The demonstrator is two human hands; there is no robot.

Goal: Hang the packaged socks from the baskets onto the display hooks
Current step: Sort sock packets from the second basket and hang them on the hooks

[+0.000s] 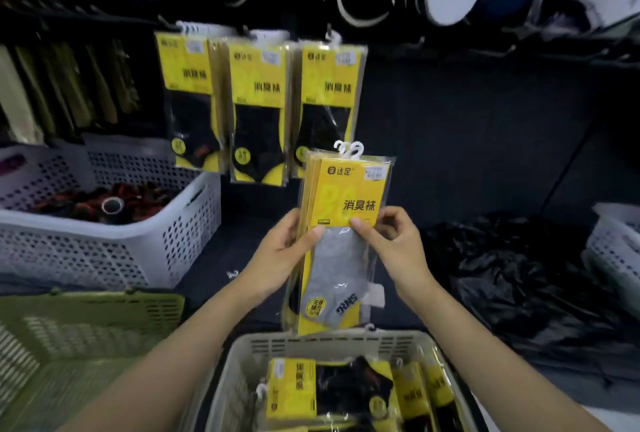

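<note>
I hold a small stack of yellow sock packs [346,196] upright in front of me, grey sock at the front, white hanger hooks on top. My left hand [280,251] grips the stack's left edge, thumb on the front. My right hand [391,244] pinches the right edge at the yellow card. Behind it, three bunches of yellow packs with black socks [259,109] hang on display hooks [332,38]. Below, a beige basket [242,362] holds more yellow packs [294,390].
A white perforated basket [104,251] with dark items and a tape roll stands at the left, a green basket [69,327] in front of it. Black plastic bags [519,275] lie at the right beside another white basket [616,244]. Shoes hang overhead.
</note>
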